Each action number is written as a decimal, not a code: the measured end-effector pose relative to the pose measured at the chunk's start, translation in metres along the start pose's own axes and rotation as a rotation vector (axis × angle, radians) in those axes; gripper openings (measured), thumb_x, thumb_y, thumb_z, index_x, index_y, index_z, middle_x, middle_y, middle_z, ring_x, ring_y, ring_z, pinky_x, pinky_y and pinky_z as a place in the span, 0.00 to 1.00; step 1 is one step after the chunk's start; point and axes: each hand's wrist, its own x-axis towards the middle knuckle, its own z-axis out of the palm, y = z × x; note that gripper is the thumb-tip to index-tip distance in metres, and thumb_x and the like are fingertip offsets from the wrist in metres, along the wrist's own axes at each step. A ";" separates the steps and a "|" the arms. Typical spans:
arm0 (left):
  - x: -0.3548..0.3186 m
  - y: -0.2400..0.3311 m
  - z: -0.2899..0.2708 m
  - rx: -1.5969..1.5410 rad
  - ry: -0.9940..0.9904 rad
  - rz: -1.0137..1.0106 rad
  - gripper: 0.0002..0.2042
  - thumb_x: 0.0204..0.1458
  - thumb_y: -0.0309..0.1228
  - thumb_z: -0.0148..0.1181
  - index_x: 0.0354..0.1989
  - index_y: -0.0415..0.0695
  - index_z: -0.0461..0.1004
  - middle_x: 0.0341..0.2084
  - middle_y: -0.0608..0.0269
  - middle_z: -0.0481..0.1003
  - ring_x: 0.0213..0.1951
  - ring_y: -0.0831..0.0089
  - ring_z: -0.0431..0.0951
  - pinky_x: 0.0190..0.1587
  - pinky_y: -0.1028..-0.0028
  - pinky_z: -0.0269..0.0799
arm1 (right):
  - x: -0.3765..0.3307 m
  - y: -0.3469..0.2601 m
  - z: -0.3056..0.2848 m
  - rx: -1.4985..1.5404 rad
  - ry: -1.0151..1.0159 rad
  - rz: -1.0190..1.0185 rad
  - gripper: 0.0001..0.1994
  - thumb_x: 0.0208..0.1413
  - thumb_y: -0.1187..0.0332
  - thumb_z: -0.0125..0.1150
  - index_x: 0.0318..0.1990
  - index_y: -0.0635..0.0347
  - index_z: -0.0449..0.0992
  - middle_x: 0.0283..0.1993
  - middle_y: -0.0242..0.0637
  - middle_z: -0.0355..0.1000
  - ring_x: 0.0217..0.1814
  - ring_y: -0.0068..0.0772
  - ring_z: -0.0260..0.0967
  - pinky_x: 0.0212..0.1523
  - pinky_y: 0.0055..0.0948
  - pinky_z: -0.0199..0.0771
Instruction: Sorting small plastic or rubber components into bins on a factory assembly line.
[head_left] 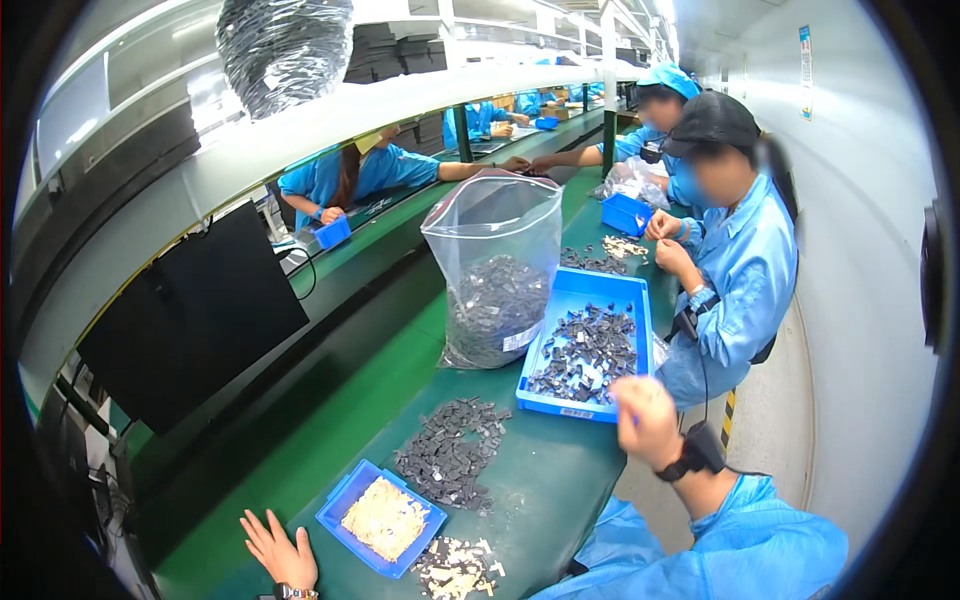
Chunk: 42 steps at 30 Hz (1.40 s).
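My left hand (pixel 279 552) lies flat with its fingers spread on the green surface, left of a small blue tray (pixel 334 513) of pale, cream-coloured small pieces (pixel 385 518). It holds nothing. Raised at the near right corner of a larger blue tray (pixel 567 405) is my right hand (pixel 648 420), bent at the wrist; its fingers are blurred, and anything in them cannot be made out. Small black parts (pixel 590 350) fill that larger tray. Loose black parts (pixel 455 450) are heaped between the two trays, and mixed black and cream pieces (pixel 458 570) lie by the small tray.
A clear plastic bag (pixel 500 290) of black parts stands against the large tray. One co-worker (pixel 735 250) sits beyond it at right, handling small pieces; others work farther off and across the line. A dark panel (pixel 195 320) and overhead shelf (pixel 400 115) border the left side.
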 end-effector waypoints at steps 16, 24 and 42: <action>-0.013 0.003 -0.033 -0.021 -0.354 0.140 0.34 0.60 0.55 0.44 0.69 0.45 0.58 0.72 0.58 0.51 0.71 0.52 0.49 0.65 0.47 0.53 | -0.127 -0.052 0.068 0.252 0.029 -0.024 0.17 0.49 0.64 0.48 0.42 0.51 0.81 0.57 0.30 0.75 0.49 0.30 0.71 0.51 0.36 0.53; -0.011 -0.030 0.026 -0.124 -0.357 0.134 0.39 0.57 0.62 0.43 0.71 0.47 0.55 0.72 0.59 0.51 0.73 0.55 0.46 0.69 0.44 0.43 | -0.118 -0.063 0.054 0.230 0.034 -0.065 0.14 0.47 0.63 0.52 0.39 0.54 0.80 0.51 0.33 0.75 0.45 0.35 0.71 0.46 0.38 0.60; -0.039 -0.012 0.010 -0.408 -0.221 0.273 0.32 0.60 0.51 0.46 0.67 0.40 0.61 0.70 0.47 0.52 0.71 0.48 0.49 0.68 0.49 0.47 | -0.138 -0.053 0.080 0.298 0.109 0.038 0.19 0.50 0.60 0.45 0.39 0.59 0.81 0.54 0.39 0.75 0.47 0.35 0.72 0.52 0.36 0.58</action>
